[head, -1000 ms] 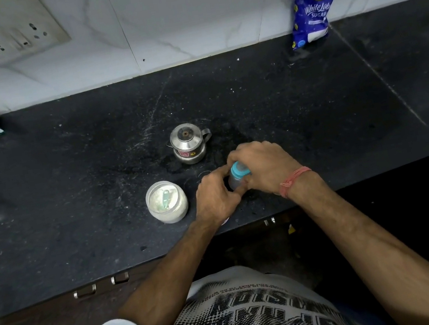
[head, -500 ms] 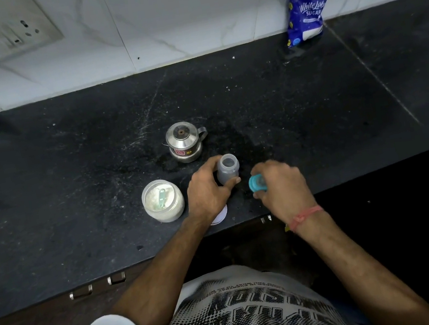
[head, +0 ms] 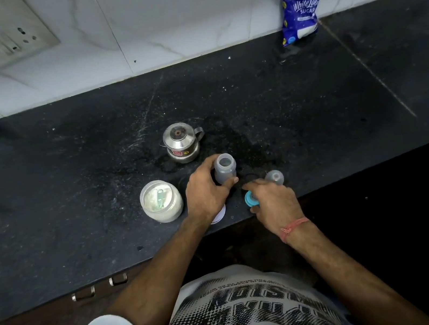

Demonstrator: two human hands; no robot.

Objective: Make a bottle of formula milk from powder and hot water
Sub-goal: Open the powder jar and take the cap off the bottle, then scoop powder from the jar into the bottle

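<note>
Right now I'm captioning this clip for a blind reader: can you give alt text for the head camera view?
A person's left hand grips an open translucent grey baby bottle upright on a black stone counter, while the right hand holds its teal screw ring at the counter. An open clear jar of white powder and a small lidded steel pot stand nearby.

A translucent grey bottle (head: 225,171), teal collar (head: 250,198) and silver steel pot (head: 182,146) on a speckled black counter (head: 69,186), a blue-and-white checked sugar bag (head: 300,6) behind
</note>
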